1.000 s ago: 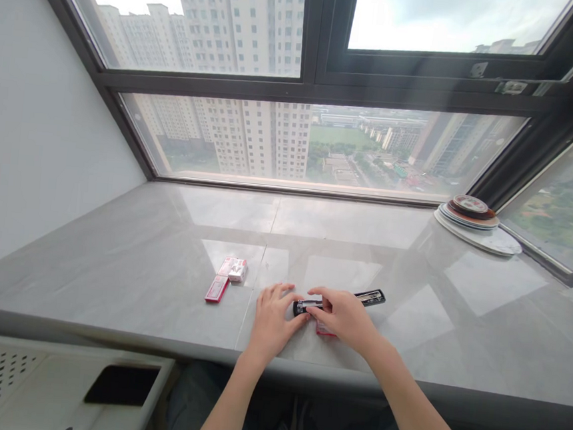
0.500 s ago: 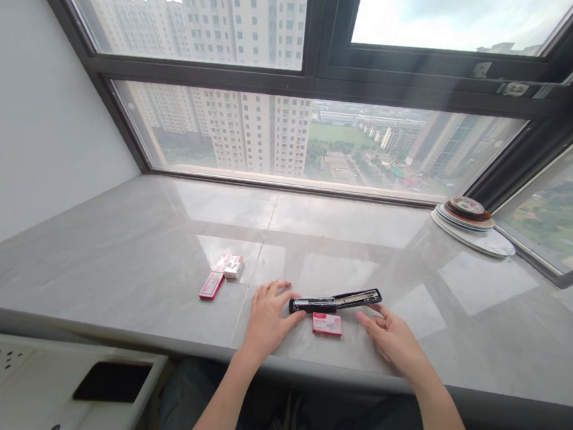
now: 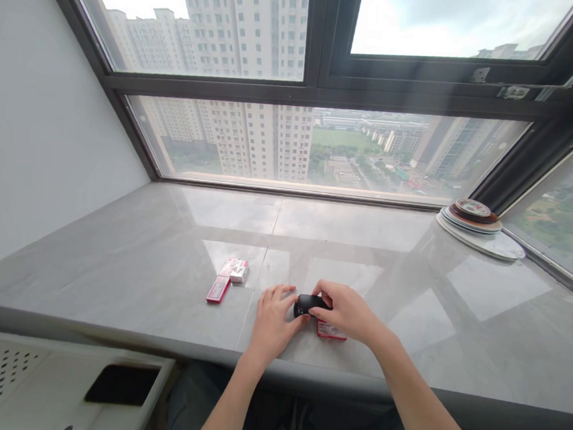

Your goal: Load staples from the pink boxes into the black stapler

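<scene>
A black stapler (image 3: pixel 307 304) lies on the grey stone window sill (image 3: pixel 160 277) near its front edge. My right hand (image 3: pixel 347 312) covers most of it, fingers curled over its top and gripping it. My left hand (image 3: pixel 274 314) rests flat on the sill at the stapler's left end, fingers spread and thumb against it. A small red staple box (image 3: pixel 332 332) peeks out from under my right hand.
Two more red staple boxes (image 3: pixel 218 289) (image 3: pixel 234 269) lie left of my hands. A stack of plates (image 3: pixel 477 223) stands at the far right by the window. Below the sill at left is a white perforated tray (image 3: pixel 1 377) with a black phone (image 3: pixel 121 384).
The stapler lay swung open with my right hand beside it. My right hand has moved left onto it, and its open arm no longer shows. My left hand stayed put.
</scene>
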Available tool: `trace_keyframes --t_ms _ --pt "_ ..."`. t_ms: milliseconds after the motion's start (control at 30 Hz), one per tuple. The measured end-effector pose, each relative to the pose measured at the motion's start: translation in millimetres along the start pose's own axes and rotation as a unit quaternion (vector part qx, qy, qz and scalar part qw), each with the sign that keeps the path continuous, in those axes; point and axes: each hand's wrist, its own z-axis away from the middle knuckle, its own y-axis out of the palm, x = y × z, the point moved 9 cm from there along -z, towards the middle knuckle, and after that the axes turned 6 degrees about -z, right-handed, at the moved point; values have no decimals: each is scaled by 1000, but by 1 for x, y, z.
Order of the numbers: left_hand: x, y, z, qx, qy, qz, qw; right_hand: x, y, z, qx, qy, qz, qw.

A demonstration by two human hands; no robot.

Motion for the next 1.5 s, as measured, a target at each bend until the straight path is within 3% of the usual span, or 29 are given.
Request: trace_keyframes --t_ms 100,167,233,300,367,433,500,600,667,833,1067,1200,1267,1333,1433,1500 --pt "-6 -10 2 -27 -13 12 999 -21 -8 2 -42 35 9 998" --pt "-24 -11 3 -19 17 27 999 -47 -17 6 -86 84 -9 993" --pt "-59 0 5 46 114 44 991 -75 -25 12 -125 133 -51 982" --pt "-93 16 14 127 225 59 964 -99 -28 20 -149 162 -107 970" --pt "-104 22 17 169 272 67 945 -114 -30 29 -166 171 -160 958" --pt "-89 19 11 171 244 55 953 -123 -30 41 -181 174 -212 944" --pt "-58 8 3 159 180 32 970 -127 -24 54 -185 187 -270 926" --pt "-15 -8 -1 153 89 18 984 -125 -1 68 -161 211 -367 892" --pt "-1 -10 0 144 37 7 989 -115 17 72 -150 213 -412 873" --pt "-7 4 -1 48 -78 -71 993 -85 46 65 -157 199 -436 863" --pt "-27 28 -11 31 -64 -13 997 -70 52 51 -158 186 -406 881" --pt "-28 23 -8 -7 -78 20 997 -70 52 49 -178 182 -397 882" --pt "-21 8 -4 -39 -78 26 996 -70 52 52 -195 184 -385 883" --pt "2 -19 1 -78 -104 9 991 -69 50 58 -216 185 -372 884" --pt "63 -76 16 -160 -184 -48 968 -69 46 65 -241 187 -365 880" --pt "110 -110 31 -193 -271 -132 934 -68 45 67 -245 187 -364 879"
